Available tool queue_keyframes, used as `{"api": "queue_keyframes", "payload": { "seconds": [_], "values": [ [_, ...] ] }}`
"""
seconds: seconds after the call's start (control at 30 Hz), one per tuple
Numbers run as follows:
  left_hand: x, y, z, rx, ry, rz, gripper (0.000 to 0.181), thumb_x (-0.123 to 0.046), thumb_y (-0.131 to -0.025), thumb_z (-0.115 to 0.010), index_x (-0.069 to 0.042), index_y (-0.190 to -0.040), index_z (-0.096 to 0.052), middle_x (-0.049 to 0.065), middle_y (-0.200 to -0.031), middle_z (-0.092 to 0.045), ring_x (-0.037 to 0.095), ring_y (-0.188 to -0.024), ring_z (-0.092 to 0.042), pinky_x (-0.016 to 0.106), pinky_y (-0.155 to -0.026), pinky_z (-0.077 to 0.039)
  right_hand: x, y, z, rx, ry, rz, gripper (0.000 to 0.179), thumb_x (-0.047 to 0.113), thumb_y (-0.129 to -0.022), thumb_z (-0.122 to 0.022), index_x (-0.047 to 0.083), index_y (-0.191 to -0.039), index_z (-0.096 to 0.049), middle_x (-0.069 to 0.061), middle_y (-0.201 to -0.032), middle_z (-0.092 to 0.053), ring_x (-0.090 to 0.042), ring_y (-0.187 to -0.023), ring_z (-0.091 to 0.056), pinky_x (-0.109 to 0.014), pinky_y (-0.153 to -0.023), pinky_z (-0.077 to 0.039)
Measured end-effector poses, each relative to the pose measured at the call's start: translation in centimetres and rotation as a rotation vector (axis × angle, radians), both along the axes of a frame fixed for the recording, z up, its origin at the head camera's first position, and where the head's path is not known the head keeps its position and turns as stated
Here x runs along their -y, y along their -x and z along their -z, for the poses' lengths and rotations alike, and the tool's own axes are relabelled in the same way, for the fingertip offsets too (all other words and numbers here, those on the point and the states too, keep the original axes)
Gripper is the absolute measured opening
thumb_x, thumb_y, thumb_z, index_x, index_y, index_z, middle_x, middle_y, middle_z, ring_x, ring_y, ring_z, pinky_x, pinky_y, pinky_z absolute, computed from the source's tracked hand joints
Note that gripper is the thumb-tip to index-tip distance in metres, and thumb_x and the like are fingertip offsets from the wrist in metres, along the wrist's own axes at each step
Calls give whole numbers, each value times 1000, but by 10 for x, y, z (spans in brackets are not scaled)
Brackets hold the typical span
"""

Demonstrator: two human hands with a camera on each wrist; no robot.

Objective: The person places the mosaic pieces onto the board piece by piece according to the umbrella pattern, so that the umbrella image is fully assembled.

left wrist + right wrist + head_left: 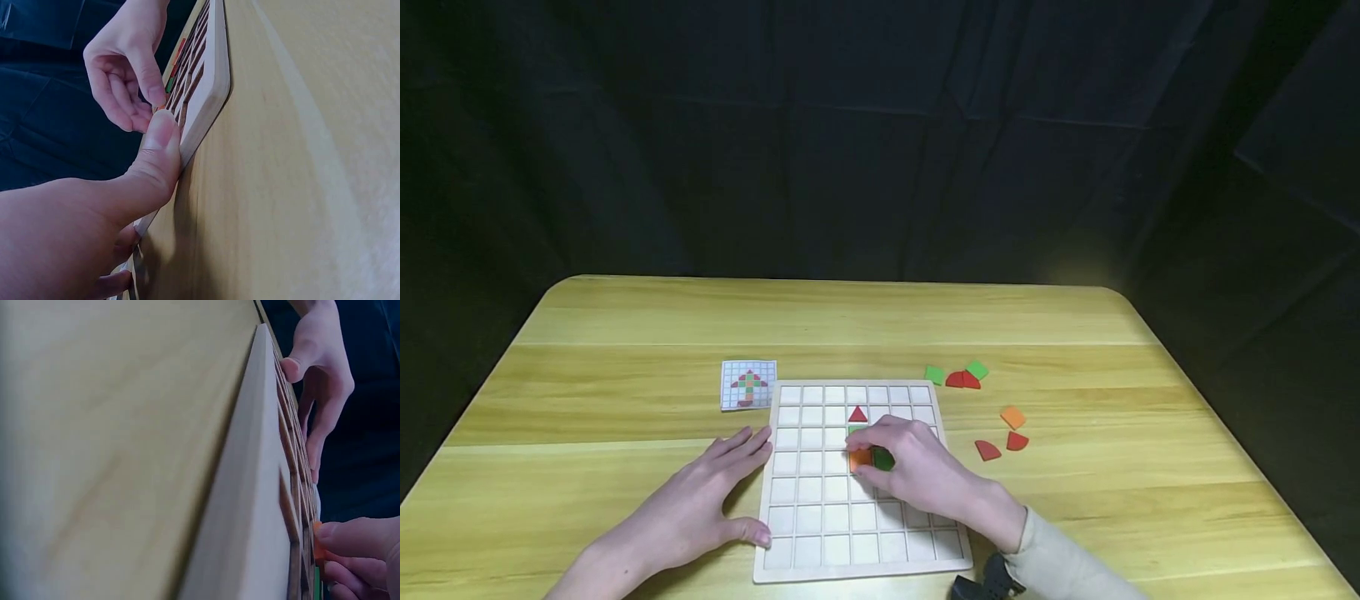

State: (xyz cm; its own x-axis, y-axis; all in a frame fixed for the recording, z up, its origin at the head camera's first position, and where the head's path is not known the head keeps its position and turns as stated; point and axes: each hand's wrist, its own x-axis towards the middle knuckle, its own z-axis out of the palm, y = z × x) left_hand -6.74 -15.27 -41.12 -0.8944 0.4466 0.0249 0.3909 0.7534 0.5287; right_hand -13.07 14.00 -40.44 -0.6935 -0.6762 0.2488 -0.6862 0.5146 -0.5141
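So left hand (698, 500) sits spread against the board (809, 518), probably steadying it. Meanwhile right hand (921, 468) pinches an orange tile (858, 461).

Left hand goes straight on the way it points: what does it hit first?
The board; the left hand seems to touch its left edge. Whether it would push or slide over is unclear.

board (808, 518): white grid | triangle (857, 414): red | square (859, 461): orange | curtain (850, 192): black

the grid board (808, 518) lies on the table (587, 367), with the card (748, 385) beside its far left corner and loose pieces (1012, 417) near its right side.
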Motion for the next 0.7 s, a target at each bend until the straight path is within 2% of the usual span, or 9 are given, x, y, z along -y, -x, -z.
{"api": "queue_keyframes", "payload": {
  "seconds": [0.4,0.7],
  "values": [
    [0,0,-1,24,2,-14,106,-72,-69,-66,-5,-149,-46,8,-161,-35,42,-146,-32,60,-112,-37,-1,0,3,-17,1,-10,21,9,-85,-79,9,-106,-75,1,-97,-74,-8,-89,-67,-23,-80,-58],
    [0,0,0,-17,0,1,105,-72,-70,-65,-3,-147,-48,8,-160,-37,41,-146,-34,59,-113,-36,-5,1,5,2,64,-35,22,11,-86,-78,9,-108,-74,3,-98,-74,-8,-91,-68,-24,-80,-58]
  ]
}}
